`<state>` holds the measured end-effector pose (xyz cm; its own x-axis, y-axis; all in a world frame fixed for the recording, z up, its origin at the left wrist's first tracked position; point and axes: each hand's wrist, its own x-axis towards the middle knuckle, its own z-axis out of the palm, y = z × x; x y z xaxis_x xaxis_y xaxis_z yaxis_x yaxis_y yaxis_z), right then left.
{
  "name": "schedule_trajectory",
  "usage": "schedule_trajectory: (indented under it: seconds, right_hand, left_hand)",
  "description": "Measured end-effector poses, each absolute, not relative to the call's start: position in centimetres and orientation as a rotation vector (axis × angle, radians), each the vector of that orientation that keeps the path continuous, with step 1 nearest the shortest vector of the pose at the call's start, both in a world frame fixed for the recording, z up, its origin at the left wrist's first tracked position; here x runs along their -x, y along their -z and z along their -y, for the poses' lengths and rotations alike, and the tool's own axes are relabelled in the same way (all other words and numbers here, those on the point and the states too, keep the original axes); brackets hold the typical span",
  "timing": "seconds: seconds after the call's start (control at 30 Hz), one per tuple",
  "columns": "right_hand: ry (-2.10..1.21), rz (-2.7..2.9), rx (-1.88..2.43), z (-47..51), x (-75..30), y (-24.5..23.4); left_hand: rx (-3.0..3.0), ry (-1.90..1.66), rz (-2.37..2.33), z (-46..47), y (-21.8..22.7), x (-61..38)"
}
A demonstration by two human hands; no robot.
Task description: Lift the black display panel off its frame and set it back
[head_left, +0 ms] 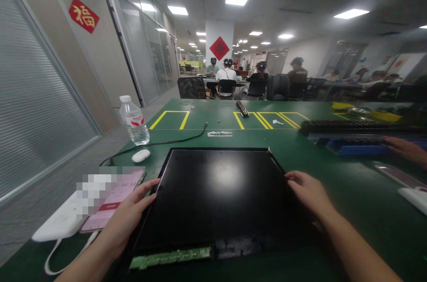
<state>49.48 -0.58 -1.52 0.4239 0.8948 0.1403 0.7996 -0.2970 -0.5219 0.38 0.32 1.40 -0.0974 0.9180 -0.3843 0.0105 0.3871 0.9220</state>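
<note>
A black flat display panel (220, 197) lies face up on the green table in front of me. Along its near edge runs a green circuit board (171, 257). My left hand (135, 206) grips the panel's left edge between thumb and fingers. On the opposite side, my right hand (307, 191) has its fingers curled round the right edge. The fingertips of both hands are partly hidden at the frame. Close by my left forearm are a phone with a pink screen (113, 206) and a white power bank (63, 217) with a white cable.
A water bottle (134, 122), a white oval case (140, 155) and a black cable (173, 141) are at the left. Black strips and a blue tray (355, 146) lie right, near another person's hand (405, 148). A small black strip (242, 109) rests farther back by yellow tape marks.
</note>
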Motion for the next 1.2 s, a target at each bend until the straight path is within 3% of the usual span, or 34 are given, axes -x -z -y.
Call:
schedule_trajectory:
  seconds: [0.77, 1.2]
  right_hand:
    - [-0.289, 1.452, 2.177, 0.5, -49.6, 1.4]
    - [-0.32, 1.432, 2.188, 0.4, -49.7, 1.2]
  left_hand:
    - [-0.713, -0.937, -1.199, 0.1, -0.9, -1.0]
    - [-0.791, -1.054, -1.219, 1.0, -2.8, -2.1]
